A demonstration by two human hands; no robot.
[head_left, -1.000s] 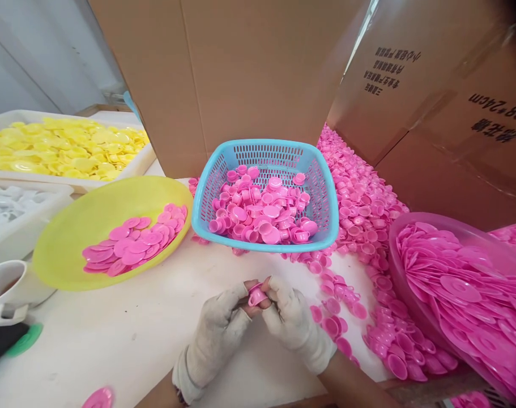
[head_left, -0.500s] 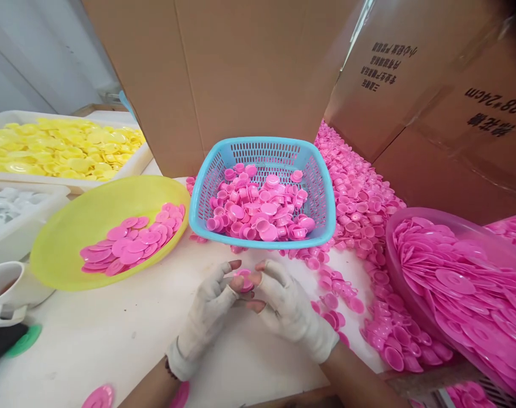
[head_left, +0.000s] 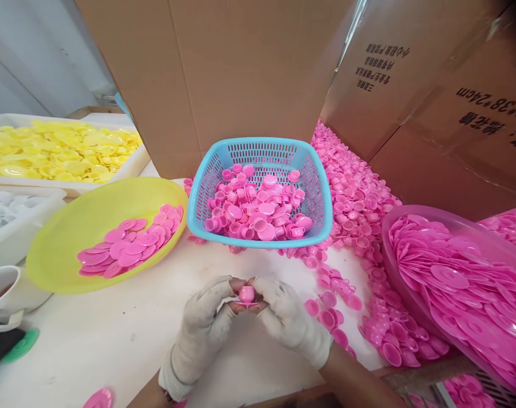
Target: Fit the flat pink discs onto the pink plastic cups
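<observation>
Between my two gloved hands, above the white tabletop, is a small pink toy cup standing upright on a thin pink saucer. My left hand pinches the pair from the left, and my right hand pinches from the right. Both gloves leave the fingertips bare. Just beyond the hands stands a blue basket holding pink cups, some on saucers. Loose pink cups lie to the right of my right hand.
At left, a yellow bowl holds pink saucers. A pink bowl full of saucers stands at right beside a large heap of cups. Cardboard boxes rise behind. A white mug and a tray of yellow pieces stand left.
My hands have closed in on the pink pieces and turned them. The cup now shows upright on its saucer; before, a round pink piece faced me between spread fingers. The view has shifted slightly.
</observation>
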